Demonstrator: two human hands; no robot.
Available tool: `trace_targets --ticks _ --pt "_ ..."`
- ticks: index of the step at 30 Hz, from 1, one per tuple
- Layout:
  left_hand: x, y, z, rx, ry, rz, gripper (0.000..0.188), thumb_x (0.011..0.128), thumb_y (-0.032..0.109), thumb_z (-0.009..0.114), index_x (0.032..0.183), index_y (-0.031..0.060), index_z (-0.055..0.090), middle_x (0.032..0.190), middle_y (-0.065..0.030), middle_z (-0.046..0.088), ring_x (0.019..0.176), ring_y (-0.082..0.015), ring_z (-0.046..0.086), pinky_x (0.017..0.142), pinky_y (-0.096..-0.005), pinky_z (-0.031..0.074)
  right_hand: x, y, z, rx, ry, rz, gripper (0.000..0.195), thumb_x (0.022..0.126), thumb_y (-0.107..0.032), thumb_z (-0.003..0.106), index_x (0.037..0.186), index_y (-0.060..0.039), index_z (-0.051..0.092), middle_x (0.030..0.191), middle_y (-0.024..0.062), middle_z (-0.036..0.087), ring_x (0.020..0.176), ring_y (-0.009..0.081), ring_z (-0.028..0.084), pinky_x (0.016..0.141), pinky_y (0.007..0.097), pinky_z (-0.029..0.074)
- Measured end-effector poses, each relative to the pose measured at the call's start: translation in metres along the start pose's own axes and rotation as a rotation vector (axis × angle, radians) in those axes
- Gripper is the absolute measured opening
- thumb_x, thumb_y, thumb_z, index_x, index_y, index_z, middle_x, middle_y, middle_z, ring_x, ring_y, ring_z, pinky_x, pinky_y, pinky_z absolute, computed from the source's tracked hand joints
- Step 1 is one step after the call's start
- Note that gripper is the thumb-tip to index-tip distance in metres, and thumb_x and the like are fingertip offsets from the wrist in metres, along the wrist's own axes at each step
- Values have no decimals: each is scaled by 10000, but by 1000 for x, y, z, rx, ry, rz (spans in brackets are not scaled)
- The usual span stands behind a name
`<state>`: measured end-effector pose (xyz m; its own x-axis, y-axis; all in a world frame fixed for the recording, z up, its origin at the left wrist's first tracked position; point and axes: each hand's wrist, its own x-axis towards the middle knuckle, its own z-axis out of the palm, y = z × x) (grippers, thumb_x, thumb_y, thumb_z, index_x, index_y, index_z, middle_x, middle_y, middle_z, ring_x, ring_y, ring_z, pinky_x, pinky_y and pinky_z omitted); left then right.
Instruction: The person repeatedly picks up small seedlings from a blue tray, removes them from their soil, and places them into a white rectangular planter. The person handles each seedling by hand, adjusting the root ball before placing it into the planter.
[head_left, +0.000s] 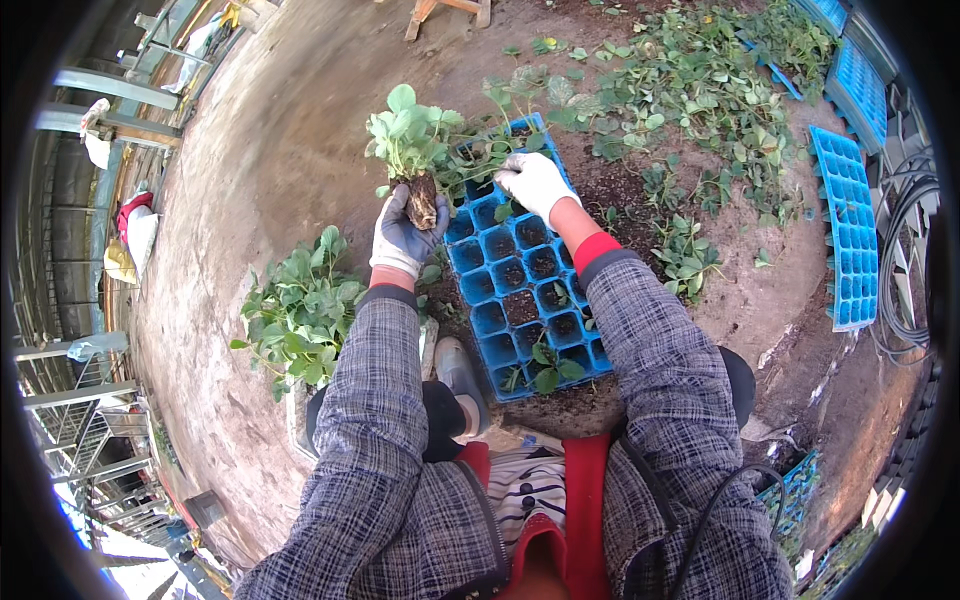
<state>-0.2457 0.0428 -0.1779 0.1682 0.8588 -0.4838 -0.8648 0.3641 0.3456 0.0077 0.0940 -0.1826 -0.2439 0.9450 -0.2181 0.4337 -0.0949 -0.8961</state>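
My left hand (410, 231), in a grey-palmed work glove, grips a strawberry seedling (409, 131) by its root plug (422, 201). The plug is brown and matted with pale roots, and leaves fan out above it. My right hand (534, 182), gloved in white, is over the far part of a blue plastic plug tray (470, 264), its fingers curled beside thin green stems (480, 161). Whether those fingers pinch a stem is hidden. Dark soil lies in several tray cells, and a small leafy sprig (551, 367) rests at the near end.
Left of my legs, a container with a pale rim holds more leafy seedlings (304, 311). Loose plants and runners (690, 105) cover the ground at upper right. Other blue trays (847, 232) stand at far right near coiled black hose (904, 255). My shoe (459, 371) is beside the tray.
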Motion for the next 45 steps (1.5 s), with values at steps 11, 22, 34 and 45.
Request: trace_targets --ticks 11,22,34,45 --pt "-8 16 -31 -27 35 -36 436 940 325 546 1267 36 536 1182 -195 619 896 -358 639 830 -538 526 35 1 73 -61 195 -316 261 909 -158 561 1112 -26 659 1115 156 639 1016 347 618 884 383 489" --pt "11 -5 -23 -157 -229 -38 647 823 296 648 1372 20 447 1383 -253 465 880 -322 581 865 -520 481 66 25 90 -302 88 -488 249 894 -110 495 1078 -75 659 1075 160 615 991 360 601 857 432 499" --pt "31 -23 -16 -291 -345 45 591 833 272 633 1311 -39 476 1237 -276 567 864 -348 606 868 -553 500 66 17 95 -41 172 -330 241 870 -169 558 1006 -14 682 1004 217 664 973 400 621 872 423 499" --pt "45 -42 -5 -339 -280 15 564 776 215 696 1247 -47 530 1171 -251 581 826 -305 544 862 -484 476 92 39 109 492 95 102 252 889 -147 530 1031 -5 684 976 164 707 882 259 678 754 357 537"
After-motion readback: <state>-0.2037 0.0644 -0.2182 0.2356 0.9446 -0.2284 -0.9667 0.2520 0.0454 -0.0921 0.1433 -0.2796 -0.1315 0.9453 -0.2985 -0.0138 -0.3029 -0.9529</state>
